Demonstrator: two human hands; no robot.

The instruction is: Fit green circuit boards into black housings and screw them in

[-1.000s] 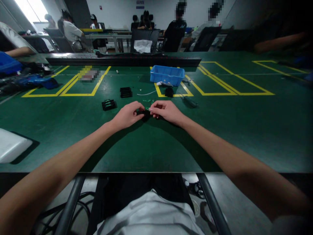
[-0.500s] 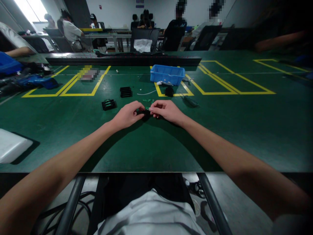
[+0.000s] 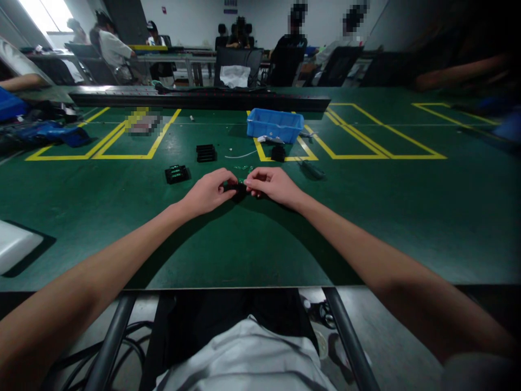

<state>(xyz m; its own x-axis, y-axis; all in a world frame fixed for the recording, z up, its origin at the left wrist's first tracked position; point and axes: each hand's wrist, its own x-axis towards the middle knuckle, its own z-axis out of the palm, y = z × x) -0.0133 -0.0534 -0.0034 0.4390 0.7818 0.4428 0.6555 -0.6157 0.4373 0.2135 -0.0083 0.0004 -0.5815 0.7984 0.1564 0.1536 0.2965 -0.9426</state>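
My left hand (image 3: 212,190) grips the left side of a small black slotted holder (image 3: 239,190), thumb in front and fingers behind. Across from it, the fingers of my right hand (image 3: 271,185) pinch at the holder's right end, by a small green piece (image 3: 241,181); whether they hold that piece is hard to make out. Several loose green pieces (image 3: 244,168) lie just beyond my fingertips. To the left sits a black holder with green pieces in its slots (image 3: 177,174). Farther back is another black slotted holder (image 3: 206,153), with no green showing.
A blue bin (image 3: 275,126) stands beyond my hands, with a small black block (image 3: 278,153) in front of it. Right of that lies a dark translucent object (image 3: 311,169). A long black bar (image 3: 195,101) crosses the back. A white object (image 3: 18,247) is at the left edge.
The whole view has shifted slightly, so things appear a little farther left. Both hands stay together at the black holder, with hardly any change in the fingers.
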